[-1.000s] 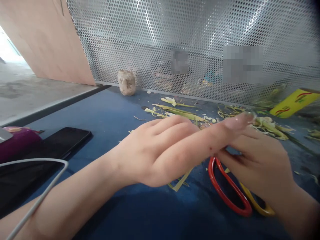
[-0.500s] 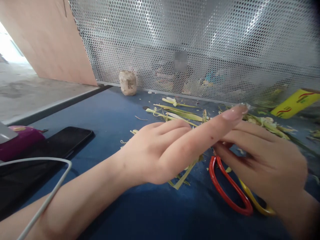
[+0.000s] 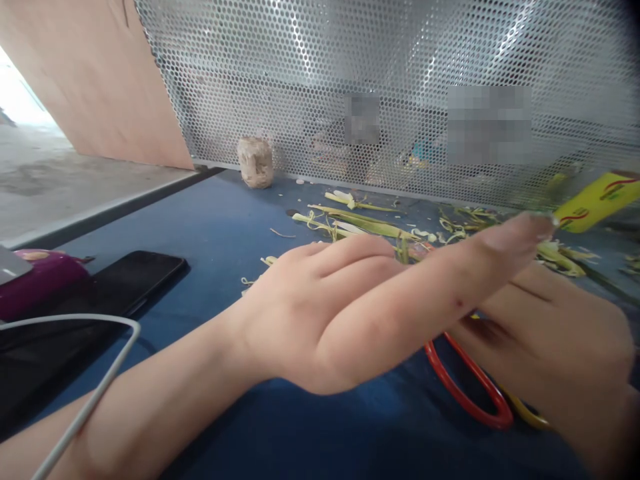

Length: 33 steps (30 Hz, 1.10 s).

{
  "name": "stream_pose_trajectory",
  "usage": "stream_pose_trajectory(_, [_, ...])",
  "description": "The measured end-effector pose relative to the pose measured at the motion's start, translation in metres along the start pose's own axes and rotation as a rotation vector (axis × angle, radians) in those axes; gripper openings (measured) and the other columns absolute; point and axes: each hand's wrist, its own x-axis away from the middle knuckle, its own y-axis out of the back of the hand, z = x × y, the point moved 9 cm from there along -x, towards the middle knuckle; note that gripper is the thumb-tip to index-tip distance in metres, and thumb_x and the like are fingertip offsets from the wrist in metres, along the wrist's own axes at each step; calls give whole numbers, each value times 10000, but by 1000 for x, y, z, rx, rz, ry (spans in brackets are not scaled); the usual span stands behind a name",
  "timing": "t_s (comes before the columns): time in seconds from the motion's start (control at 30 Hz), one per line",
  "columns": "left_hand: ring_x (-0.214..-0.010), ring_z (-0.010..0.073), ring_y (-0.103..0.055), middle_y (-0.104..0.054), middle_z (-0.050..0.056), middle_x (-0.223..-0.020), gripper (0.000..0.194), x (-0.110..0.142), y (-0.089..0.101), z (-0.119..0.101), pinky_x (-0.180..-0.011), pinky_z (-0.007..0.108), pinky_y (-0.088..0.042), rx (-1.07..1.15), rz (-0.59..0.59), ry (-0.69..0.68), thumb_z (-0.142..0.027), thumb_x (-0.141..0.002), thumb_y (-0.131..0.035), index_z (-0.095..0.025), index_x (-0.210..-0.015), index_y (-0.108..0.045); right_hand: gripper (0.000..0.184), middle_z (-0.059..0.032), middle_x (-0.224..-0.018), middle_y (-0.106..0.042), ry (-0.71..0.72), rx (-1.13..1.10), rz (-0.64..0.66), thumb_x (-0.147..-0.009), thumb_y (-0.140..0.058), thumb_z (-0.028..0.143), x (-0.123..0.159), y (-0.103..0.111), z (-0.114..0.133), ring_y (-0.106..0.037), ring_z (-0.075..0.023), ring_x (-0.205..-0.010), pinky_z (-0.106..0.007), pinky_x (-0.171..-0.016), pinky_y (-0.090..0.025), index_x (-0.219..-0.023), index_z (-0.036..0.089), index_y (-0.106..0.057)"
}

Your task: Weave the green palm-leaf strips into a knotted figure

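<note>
My left hand is in the middle with its back towards me. Its fingers are curled and its thumb reaches right, in front of my right hand. A short green strip sticks up just beyond the left fingers; whatever they grip is hidden. My right hand's fingers are bent, with their tips behind the left thumb, so what they hold does not show. Below it are scissors with a red handle loop and a yellow one; their blades are hidden. Pale green leaf strips lie beyond both hands.
The blue tabletop holds a black phone, a purple object and a whitish block. A yellow printed wrapper or roll is at right. Perforated metal rises behind. A white cable crosses my left forearm.
My left thumb has reached further right and now covers more of the right fingers. The right hand has shifted slightly right. Both hands stay close together above the table.
</note>
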Motion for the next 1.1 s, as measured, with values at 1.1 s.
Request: stream_pose_trajectory(1.1, [-779,118,-621,-624,-11,-803,555,6,8,11,-634,195,-535,151,-93,-18,-67,-766,-529,-218,-1250,-303,169,27,-578,-589,-735,-1065,54,-822,-459,337,21,-58,-42,-523,-127,-439,-227,-361,-457,-723,279,-583])
